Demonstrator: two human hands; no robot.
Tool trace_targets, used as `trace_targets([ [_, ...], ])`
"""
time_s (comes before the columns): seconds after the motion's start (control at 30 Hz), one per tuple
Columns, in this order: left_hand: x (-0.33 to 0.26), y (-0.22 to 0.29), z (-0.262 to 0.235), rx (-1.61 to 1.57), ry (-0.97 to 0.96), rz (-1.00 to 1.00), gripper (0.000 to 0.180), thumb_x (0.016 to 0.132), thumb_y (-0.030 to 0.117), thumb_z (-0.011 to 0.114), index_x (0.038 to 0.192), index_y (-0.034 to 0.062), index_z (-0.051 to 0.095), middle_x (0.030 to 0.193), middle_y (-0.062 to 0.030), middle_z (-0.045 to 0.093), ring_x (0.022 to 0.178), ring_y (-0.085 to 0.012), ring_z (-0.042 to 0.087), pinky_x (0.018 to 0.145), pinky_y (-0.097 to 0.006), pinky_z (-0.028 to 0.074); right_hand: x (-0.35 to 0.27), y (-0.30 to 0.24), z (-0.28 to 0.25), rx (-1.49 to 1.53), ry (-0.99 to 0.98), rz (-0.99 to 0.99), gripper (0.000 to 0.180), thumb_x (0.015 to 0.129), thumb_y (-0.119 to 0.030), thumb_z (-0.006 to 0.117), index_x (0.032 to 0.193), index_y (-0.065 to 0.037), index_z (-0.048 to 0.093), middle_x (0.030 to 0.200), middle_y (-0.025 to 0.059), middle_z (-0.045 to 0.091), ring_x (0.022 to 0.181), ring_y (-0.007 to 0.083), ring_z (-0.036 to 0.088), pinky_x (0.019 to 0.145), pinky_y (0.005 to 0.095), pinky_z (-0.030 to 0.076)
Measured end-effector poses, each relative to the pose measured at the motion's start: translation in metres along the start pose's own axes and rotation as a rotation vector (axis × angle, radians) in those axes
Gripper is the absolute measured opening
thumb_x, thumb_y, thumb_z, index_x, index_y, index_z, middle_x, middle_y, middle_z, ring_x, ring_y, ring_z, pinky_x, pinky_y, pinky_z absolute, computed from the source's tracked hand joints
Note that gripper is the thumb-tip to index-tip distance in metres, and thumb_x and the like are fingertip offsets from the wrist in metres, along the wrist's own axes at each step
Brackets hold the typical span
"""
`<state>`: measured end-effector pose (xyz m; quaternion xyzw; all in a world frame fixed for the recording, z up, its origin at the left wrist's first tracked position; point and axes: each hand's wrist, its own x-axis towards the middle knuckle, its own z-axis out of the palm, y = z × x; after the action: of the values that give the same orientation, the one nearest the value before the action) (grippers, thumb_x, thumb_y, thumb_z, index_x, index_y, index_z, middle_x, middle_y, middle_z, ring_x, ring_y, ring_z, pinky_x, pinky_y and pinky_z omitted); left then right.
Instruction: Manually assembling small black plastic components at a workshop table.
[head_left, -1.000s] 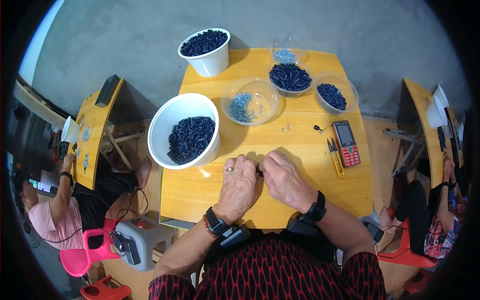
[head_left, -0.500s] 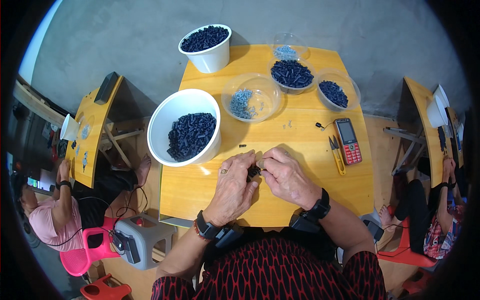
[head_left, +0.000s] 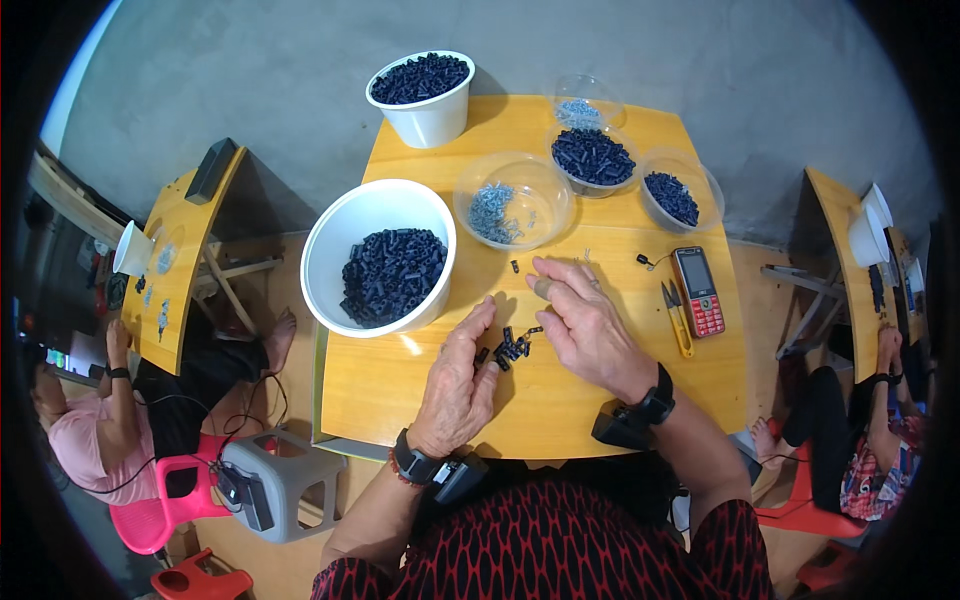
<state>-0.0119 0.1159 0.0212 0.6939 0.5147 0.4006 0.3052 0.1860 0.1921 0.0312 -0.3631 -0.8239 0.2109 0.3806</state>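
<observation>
A small loose pile of short black plastic pieces [head_left: 514,347] lies on the yellow table between my hands. My left hand [head_left: 452,385] rests at the pile's left side, its fingers stretched forward and the thumb apart. One black piece [head_left: 482,355] shows in the gap between that thumb and the fingers; whether it is gripped is unclear. To the right, my right hand [head_left: 590,330] hovers with fingers spread and nothing visible in them. A single black piece [head_left: 515,266] lies apart, beyond the pile.
A white tub [head_left: 320,270] of black pieces stands left, another white tub [head_left: 430,125] behind it. Clear bowls hold metal screws [head_left: 492,212] and black pieces [head_left: 593,157]. A red phone [head_left: 700,290] and yellow-handled snips [head_left: 679,322] lie right. Other people sit at side tables.
My hands have moved apart from each other, uncovering the pile of black pieces between them. The right hand's fingers have opened and reach farther forward.
</observation>
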Motion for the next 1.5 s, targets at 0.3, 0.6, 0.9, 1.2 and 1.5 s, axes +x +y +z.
trace_targets([
  [0.3,-0.003,-0.008,0.001,-0.143,0.091,-0.029,0.064,0.079,-0.014,0.044,0.142,-0.0038,0.04,0.144,-0.0225,0.048,0.138,-0.0323,0.045,0.117,-0.04,0.032,0.015,0.008,0.012,-0.189,-0.121,-0.034,0.034,0.085,0.004,0.058,0.118,0.01,0.061,0.133,0.0251,0.055,0.121,0.04,0.051,0.103,0.0456,0.043],
  [0.6,-0.002,-0.011,0.002,-0.059,0.123,-0.021,0.058,0.077,-0.014,0.045,0.134,-0.0044,0.047,0.133,-0.0224,0.055,0.128,-0.0338,0.053,0.112,-0.039,0.039,0.001,0.002,0.016,-0.156,-0.226,-0.09,0.033,0.08,0.005,0.054,0.112,0.007,0.065,0.126,0.0227,0.059,0.12,0.0381,0.053,0.102,0.0435,0.045],
  [0.9,0.0,-0.007,0.002,0.061,0.096,0.044,0.056,0.077,-0.015,0.05,0.132,-0.0013,0.05,0.127,-0.0221,0.058,0.121,-0.0359,0.056,0.105,-0.04,0.043,-0.021,-0.019,0.014,-0.016,-0.23,-0.108,0.032,0.082,0.007,0.054,0.113,0.007,0.064,0.125,0.0232,0.059,0.118,0.0392,0.056,0.102,0.0426,0.047],
  [1.2,-0.002,-0.013,0.0,0.021,0.28,0.06,0.047,0.075,-0.016,0.047,0.12,-0.0037,0.056,0.115,-0.0206,0.061,0.11,-0.0354,0.061,0.098,-0.039,0.049,-0.027,-0.017,0.009,0.04,-0.096,0.005,0.026,0.085,0.01,0.058,0.109,0.006,0.066,0.111,0.0192,0.063,0.102,0.0363,0.063,0.088,0.0398,0.053],
  [1.5,-0.012,-0.006,-0.005,0.18,0.288,0.0,0.036,0.072,-0.01,0.058,0.107,-0.0019,0.06,0.096,-0.0197,0.058,0.091,-0.0391,0.056,0.083,-0.046,0.047,-0.027,-0.02,0.015,0.148,-0.123,0.009,0.02,0.085,0.008,0.062,0.104,0.004,0.067,0.103,0.0163,0.063,0.094,0.0325,0.064,0.082,0.0366,0.054],
])
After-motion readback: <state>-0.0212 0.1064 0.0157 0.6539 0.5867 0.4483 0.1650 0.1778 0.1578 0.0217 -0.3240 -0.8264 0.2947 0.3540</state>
